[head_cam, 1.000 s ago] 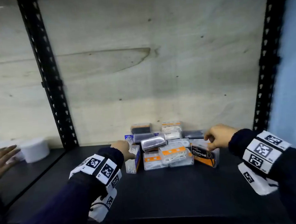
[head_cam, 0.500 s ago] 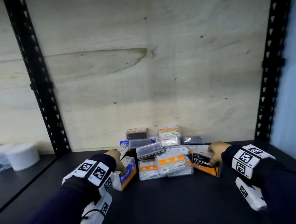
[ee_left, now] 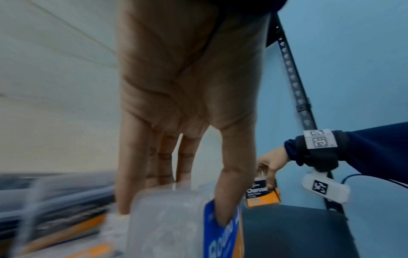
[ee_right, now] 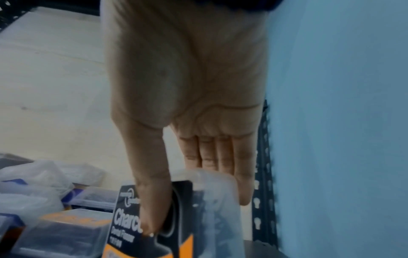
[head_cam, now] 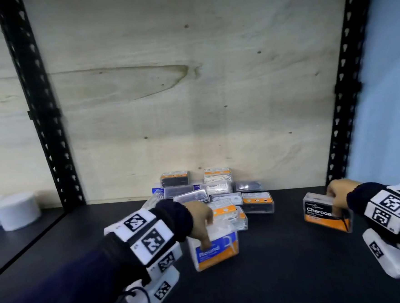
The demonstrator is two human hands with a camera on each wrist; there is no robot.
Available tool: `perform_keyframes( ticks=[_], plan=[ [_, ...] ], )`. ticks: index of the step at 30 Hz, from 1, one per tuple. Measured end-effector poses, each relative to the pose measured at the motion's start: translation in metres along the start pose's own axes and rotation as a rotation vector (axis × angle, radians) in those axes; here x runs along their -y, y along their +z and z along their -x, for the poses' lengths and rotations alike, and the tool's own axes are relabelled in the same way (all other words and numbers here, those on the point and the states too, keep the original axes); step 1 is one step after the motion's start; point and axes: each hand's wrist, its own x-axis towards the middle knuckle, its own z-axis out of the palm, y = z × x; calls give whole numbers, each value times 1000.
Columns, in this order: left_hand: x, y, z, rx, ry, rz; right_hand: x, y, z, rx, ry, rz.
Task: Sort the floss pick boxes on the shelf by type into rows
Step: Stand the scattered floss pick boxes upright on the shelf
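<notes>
Your left hand (head_cam: 200,218) pinches the blue "Round" box (head_cam: 214,251) at shelf (head_cam: 273,264) front; your right hand (head_cam: 338,195) grips the "Charcoal" box (head_cam: 321,211) off to the right. Unsorted pile (head_cam: 221,194) sits behind. Next, likely: set each down to start separate rows.

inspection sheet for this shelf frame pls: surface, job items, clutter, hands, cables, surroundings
Surface: black shelf, front area bare.
Job's things: Round box front left; Charcoal box off to the right; pile of mixed boxes against the back, unsorted.
Clutter: white tubs on the neighbouring shelf at left.
Hands: left hand grips the Round box, thumb on its label; right hand grips the Charcoal box.
Cables: black lead at the left wrist unit.
Surroundings: plywood back, black uprights, blue wall at right.
</notes>
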Motion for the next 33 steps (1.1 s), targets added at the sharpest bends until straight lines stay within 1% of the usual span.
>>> perform_keyframes(
  ticks=[4,7,9,12,16,20,23,25,28,30,33],
  plan=[
    [-52,3,-24,-55,193,-37,-24,8,-2,-20,56,15],
    [-84,4,-41,-97,295,-56,-35,13,0,-38,77,47],
    [-101,6,-50,-107,327,-84,-39,16,0,-37,98,67],
    [-120,11,-63,-109,329,-133,-44,24,-1,-30,126,99],
    [-129,15,-76,-107,326,-158,-49,38,-5,-64,123,82],
    [-124,16,-84,-81,348,-129,-55,37,-15,-8,81,18],
    [-113,13,-82,-91,357,-80,-49,21,-20,-46,18,4],
    [-101,9,-76,-121,349,-41,-37,6,-23,-89,-77,-8],
    [-73,3,-71,-214,338,0,-12,-12,-31,-92,-256,-18],
    [-49,-3,-70,-264,297,12,8,-19,-38,-74,-342,-5],
    [-9,-13,-70,-332,182,27,36,-23,-50,-28,-423,26]
  ],
)
